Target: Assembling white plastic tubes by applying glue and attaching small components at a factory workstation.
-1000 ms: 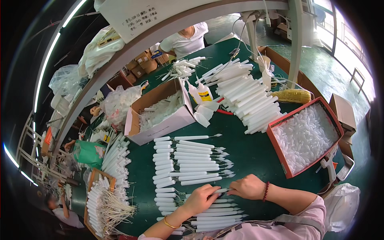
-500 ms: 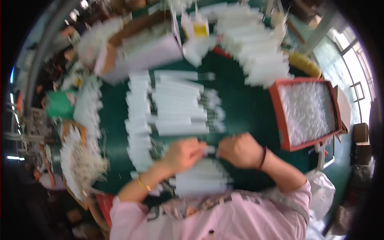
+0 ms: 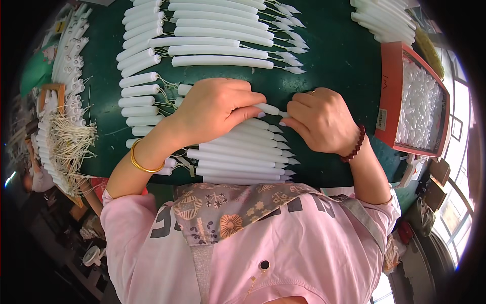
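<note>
My left hand (image 3: 215,109) is closed around a long white plastic tube (image 3: 267,108) held level over the green table (image 3: 334,55). My right hand (image 3: 319,119) pinches the tube's right end, where a small pointed tip sits. Just below the hands lies a row of finished white tubes with pointed tips (image 3: 243,157). More such tubes (image 3: 223,48) lie in rows above the hands, thin wires trailing from their ends. Short white tube pieces (image 3: 139,86) are stacked in a column to the left.
A red-rimmed tray (image 3: 390,86) full of small white tips stands at the right. At the far left lie bundled short tubes (image 3: 66,55) and a sheaf of thin wires (image 3: 71,139). Another pile of white tubes (image 3: 379,20) lies at the top right.
The view has tilted downward and closer to the hands. Both hands stay together on a tube, now nearer the body, with the row of finished tubes beneath them.
</note>
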Demonstrator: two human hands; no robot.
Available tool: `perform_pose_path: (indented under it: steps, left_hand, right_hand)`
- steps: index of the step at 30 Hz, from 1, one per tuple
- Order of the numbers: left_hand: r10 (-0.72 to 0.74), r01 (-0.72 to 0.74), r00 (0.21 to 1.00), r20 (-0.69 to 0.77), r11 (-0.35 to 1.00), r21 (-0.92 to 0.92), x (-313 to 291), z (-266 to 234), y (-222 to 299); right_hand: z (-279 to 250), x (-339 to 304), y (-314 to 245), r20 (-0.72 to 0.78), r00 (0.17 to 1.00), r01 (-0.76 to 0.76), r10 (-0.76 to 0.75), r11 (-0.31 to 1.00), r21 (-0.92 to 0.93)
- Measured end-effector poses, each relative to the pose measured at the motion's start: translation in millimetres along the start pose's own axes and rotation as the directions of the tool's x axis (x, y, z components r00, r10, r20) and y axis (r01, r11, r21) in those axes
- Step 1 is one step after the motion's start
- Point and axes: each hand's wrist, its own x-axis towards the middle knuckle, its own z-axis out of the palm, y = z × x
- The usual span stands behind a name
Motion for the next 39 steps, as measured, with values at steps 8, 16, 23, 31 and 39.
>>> perform_pose_path:
  steps: [8,16,23,31,39]
  left_hand:
    - [0.067,-0.066,0.998,-0.008,0.995,0.068,0,0,-2]
    - [0.067,-0.062,0.997,-0.046,0.991,0.115,2,5,0]
    - [-0.011,0.008,1.0,0.026,0.994,0.106,3,-1,10]
    - [0.184,-0.022,0.943,-0.278,0.866,0.499,18,-20,-5]
    - [0.166,-0.081,0.966,-0.198,0.923,0.377,18,-4,-3]
  right_hand:
    - [3,3,-10,0.01,0.997,0.076,-0.075,0.982,-0.175]
    - [4,16,-5,-0.016,0.988,0.147,-0.156,0.954,-0.259]
    - [0,14,-5,-0.039,0.997,0.057,-0.065,0.979,-0.195]
    - [-13,19,13,-0.301,0.946,-0.166,0.117,0.976,-0.142]
    - [2,16,8,-0.294,0.951,-0.149,0.098,0.977,-0.153]
